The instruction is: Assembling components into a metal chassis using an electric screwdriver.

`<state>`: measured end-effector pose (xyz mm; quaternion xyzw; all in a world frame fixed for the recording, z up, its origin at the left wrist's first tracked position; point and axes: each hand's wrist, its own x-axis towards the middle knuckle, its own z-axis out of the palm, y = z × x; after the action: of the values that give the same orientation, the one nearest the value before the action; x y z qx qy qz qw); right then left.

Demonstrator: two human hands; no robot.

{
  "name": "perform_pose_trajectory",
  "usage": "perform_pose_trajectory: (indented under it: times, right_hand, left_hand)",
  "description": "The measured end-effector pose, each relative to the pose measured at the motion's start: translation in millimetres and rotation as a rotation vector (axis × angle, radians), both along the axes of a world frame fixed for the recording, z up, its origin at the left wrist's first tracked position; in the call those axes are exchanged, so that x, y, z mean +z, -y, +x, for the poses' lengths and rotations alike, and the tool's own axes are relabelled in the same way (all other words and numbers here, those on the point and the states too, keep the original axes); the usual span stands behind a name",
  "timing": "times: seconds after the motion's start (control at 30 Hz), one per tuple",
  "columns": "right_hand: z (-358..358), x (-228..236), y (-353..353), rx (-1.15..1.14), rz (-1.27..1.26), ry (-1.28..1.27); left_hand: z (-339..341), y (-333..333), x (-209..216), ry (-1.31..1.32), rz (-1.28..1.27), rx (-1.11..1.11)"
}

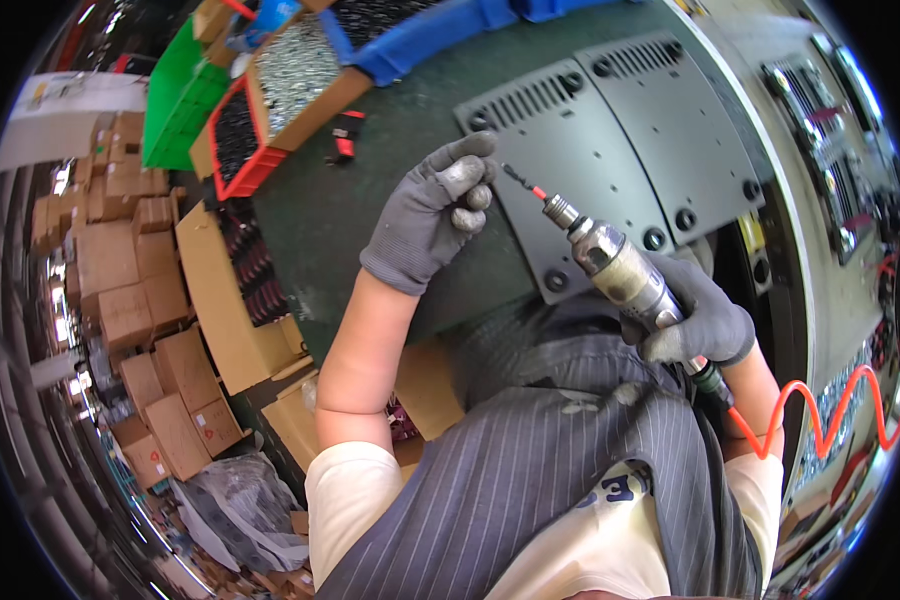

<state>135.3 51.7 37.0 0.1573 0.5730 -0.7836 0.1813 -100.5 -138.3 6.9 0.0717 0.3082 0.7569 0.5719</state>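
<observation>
The right hand [708,315], gloved in grey, grasps the body of a metal power screwdriver [625,275], fingers wrapped around the barrel. The tool is tilted, its nose directed toward the upper left. The red-collared bit [538,193] projects from the nose and ends in a dark tip; whether a screw is seated there cannot be determined. A coiled orange-red hose [825,425] runs from the rear of the tool toward the right.

The left hand [425,210], also gloved, is raised just beside the bit, fingers curled toward the thumb. Whether a small part is pinched between them cannot be determined.

Beneath the tool, a grey slotted plate [555,165] lies flat on the dark green tabletop [330,245]. A second slotted plate [670,130] lies alongside it, to the right. Both plates carry black round fittings near their corners.

Left of the plates, a small red-and-black item [346,138] rests on the tabletop. Beyond it stand a red bin [253,172] of black parts, a cardboard tray [328,108] of silvery parts and a blue bin [402,62]. Farther left, stacked cartons [110,260] occupy the background.
</observation>
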Motion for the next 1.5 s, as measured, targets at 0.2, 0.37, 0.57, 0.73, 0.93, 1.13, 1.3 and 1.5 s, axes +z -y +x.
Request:
perform_pose_trajectory:
  times: [0.2, 0.37, 0.57, 0.73, 0.93, 1.13, 1.3, 1.5]
  right_hand:
    - [68, 2, -4, -0.122, 0.015, 0.007]
    - [104, -4, -5, -0.239, -0.016, -0.029]
    - [125, -13, -4, -0.338, -0.077, -0.081]
    - [136, -22, -9, -0.318, 0.145, -0.098]
    - [152, -39, -6, -0.371, 0.233, -0.225]
    - [173, -61, -2, -0.378, 0.267, 0.061]
    - [168, -73, -2, -0.403, 0.138, 0.099]
    - [159, -73, -5, -0.374, 0.132, 0.099]
  left_hand:
    - [66, -47, -1, -0.176, -0.208, -0.055]
    - [98, -74, 8, -0.204, -0.174, -0.136]
    - [121, -95, 17, -0.300, -0.207, -0.176]
    - [130, -100, 22, -0.670, -0.354, -0.148]
    - [111, -99, 12, -0.175, -0.220, -0.087]
    - [62, -88, -12, 0.251, 0.064, 0.112]
    - [65, -86, -22, -0.002, -0.077, 0.087]
    - [74, -87, -22, -0.222, -0.186, 0.155]
